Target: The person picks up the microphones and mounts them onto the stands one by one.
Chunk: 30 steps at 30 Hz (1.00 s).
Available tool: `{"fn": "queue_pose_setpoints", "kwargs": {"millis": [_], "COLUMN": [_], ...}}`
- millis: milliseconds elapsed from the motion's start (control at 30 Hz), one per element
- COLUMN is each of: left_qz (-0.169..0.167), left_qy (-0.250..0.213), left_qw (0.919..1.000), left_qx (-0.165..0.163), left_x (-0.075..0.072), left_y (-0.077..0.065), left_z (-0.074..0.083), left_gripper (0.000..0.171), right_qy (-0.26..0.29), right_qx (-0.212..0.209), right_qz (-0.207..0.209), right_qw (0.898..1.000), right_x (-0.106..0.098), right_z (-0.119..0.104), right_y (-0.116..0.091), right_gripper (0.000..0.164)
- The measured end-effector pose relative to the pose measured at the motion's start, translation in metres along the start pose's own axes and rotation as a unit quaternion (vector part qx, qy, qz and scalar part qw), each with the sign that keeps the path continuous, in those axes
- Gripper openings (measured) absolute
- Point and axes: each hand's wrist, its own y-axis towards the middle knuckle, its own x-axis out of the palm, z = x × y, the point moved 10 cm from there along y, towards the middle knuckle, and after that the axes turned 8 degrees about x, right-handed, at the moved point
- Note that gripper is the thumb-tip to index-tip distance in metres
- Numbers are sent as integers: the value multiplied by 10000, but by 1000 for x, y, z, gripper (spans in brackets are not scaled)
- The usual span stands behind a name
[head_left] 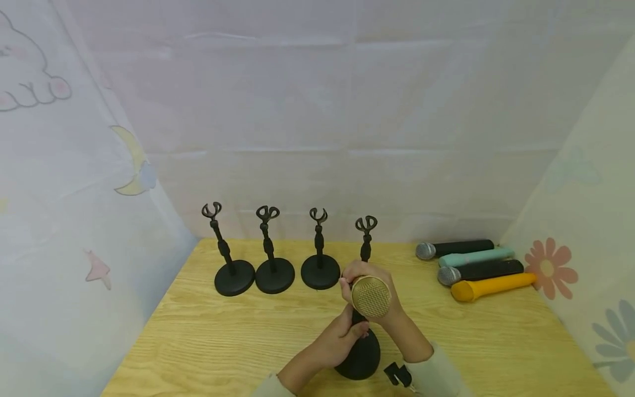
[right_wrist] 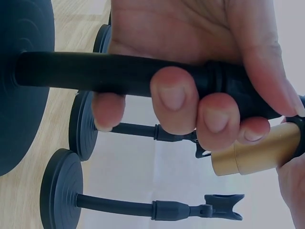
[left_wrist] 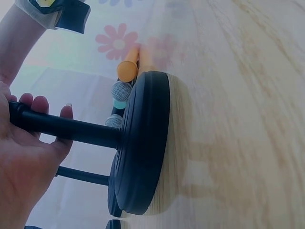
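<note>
The left hand (head_left: 338,341) is wrapping its fingers around the pole of a black stand with a round, flat base (head_left: 359,361). The right hand (head_left: 374,268) is holding a gold microphone with a round mesh head (head_left: 371,296) at the top of that stand, by a black curved clip (right_wrist: 300,128).

I can't tell if the clip is gripping well. If it is sitting loose, the microphone could be slipping out and banging down once the right hand lets go. With weight up high, the stand could be tipping too, if the left hand lets go too soon. Pushing too hard might be bending the clip.

Let the held stand be the middle of a clock. Three black stands with forked tops (head_left: 235,278) are standing from ten to eleven. A fourth forked black stand (head_left: 366,251) is standing at twelve, so a bump might be knocking it over.

At two o'clock, two black microphones with silver heads (head_left: 463,247), a mint green microphone (head_left: 478,257) and an orange microphone (head_left: 501,285) are lying together.

All this is resting on a yellow wooden table with wavy lines (head_left: 198,331). Pale cloth walls (head_left: 297,94) are hanging around it, showing a yellow moon (head_left: 133,165) at ten and a red flower (head_left: 552,268) at two.
</note>
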Motion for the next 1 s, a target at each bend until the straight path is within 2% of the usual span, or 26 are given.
{"fn": "queue_pose_setpoints", "kwargs": {"millis": [167, 333, 433, 567, 600, 667, 733, 800, 900, 1000], "left_qz": [-71, -195, -395, -806, -914, -1143, -1356, -1557, -1820, -2009], "left_qy": [-20, 391, 706, 1137, 1348, 1876, 2466, 2963, 3284, 3349], "left_qw": [10000, 9990, 9967, 9900, 9862, 9744, 9565, 9362, 9148, 9037], "left_qx": [-61, -63, -99, -215, -282, -482, -765, -1072, -1490, -1754], "left_x": [2, -4, -8, -9, -10, -11, -14, -16, -16, -14], "left_y": [-2, -4, -4, -8, -10, -16, -23, -31, -42, -50], "left_z": [-2, 0, 2, 0, -3, -7, -13, -20, -30, -40], "left_gripper": [48, 42, 42, 54, 54, 64, 72, 81, 88, 88], "right_qy": [-139, -342, -378, -438, -513, -624, -800, -1063, -1359, -1577], "right_qx": [172, 232, 387, 580, 610, 649, 697, 680, 893, 1350], "right_qz": [-16, -152, -244, -370, -392, -438, -499, -545, -668, -842], "right_qw": [9998, 9990, 9982, 9967, 9960, 9950, 9931, 9905, 9844, 9746], "right_x": [-1, 0, -1, -1, -1, -1, -2, -2, -3, -4], "right_z": [1, 2, 4, 7, 7, 7, 7, 5, 6, 9], "right_y": [-3, -3, -4, -5, -5, -4, -4, -3, -5, -9], "right_gripper": [25, 11, 12, 25, 27, 30, 31, 21, 19, 28]}}
